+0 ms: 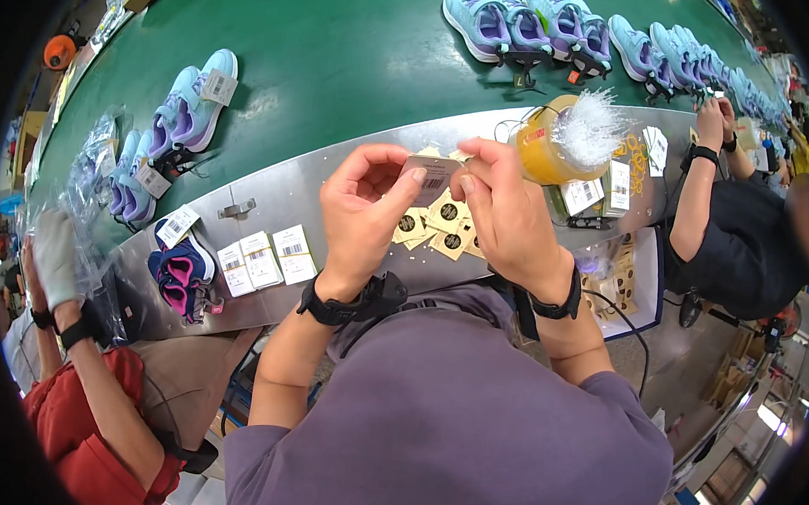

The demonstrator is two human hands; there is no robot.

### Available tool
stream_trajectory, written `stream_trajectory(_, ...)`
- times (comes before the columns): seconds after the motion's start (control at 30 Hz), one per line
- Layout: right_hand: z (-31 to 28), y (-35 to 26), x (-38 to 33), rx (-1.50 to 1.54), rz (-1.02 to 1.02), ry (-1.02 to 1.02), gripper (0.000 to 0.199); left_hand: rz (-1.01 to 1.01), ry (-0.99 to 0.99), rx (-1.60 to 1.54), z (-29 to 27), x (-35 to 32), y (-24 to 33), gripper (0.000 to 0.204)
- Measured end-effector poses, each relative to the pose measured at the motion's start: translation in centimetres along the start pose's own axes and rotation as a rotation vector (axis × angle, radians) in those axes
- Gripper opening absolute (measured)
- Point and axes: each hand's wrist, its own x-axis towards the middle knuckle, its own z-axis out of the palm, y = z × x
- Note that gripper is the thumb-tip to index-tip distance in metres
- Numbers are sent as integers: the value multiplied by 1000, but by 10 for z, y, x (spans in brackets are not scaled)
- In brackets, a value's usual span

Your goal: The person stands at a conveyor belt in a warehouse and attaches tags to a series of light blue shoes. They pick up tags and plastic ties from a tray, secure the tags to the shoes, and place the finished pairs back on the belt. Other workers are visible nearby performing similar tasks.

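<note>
Above the metal edge of the bench, my left hand (362, 218) pinches a small grey printed tag (435, 177) between thumb and fingers. My right hand (514, 210) is at the tag's right edge, its thumb and fingertips pressed together; what lies between them is too small to make out. Below both hands, several gold square packets (452, 243) with dark round marks lie in a loose pile on the metal. Just right of my right hand stands a yellow container (537, 147) with a bunch of clear-white plastic strands (591, 129) sticking out.
Stacks of white barcode tags (259, 261) and a navy-pink shoe (184, 276) lie left. Light-blue shoes (476, 24) line the green belt (342, 66). Co-workers stand either side, one with a white glove (55, 254). A box (645, 287) of packets sits below the bench at right.
</note>
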Motion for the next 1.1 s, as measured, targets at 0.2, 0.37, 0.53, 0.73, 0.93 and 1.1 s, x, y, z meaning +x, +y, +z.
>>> stream_trajectory(0.2,-11,7,6,-337,-193,0,9,55,-3,68,11,-1,3,15)
stream_trajectory(0.37,-13,11,7,-317,-178,67,11,117,-54,96,16,-1,0,17)
stream_trajectory(0.53,-20,12,6,-332,-112,38,11,208,-97,126,24,1,-6,15)
stream_trajectory(0.73,-47,14,11,-261,-123,-47,15,994,-281,736,40,30,9,23)
stream_trajectory(0.93,-114,9,35,-221,83,-96,10,1449,-532,854,89,71,30,23)
stream_trajectory(1.1,-164,34,67,-414,-120,72,12,1194,-670,751,141,121,21,16)
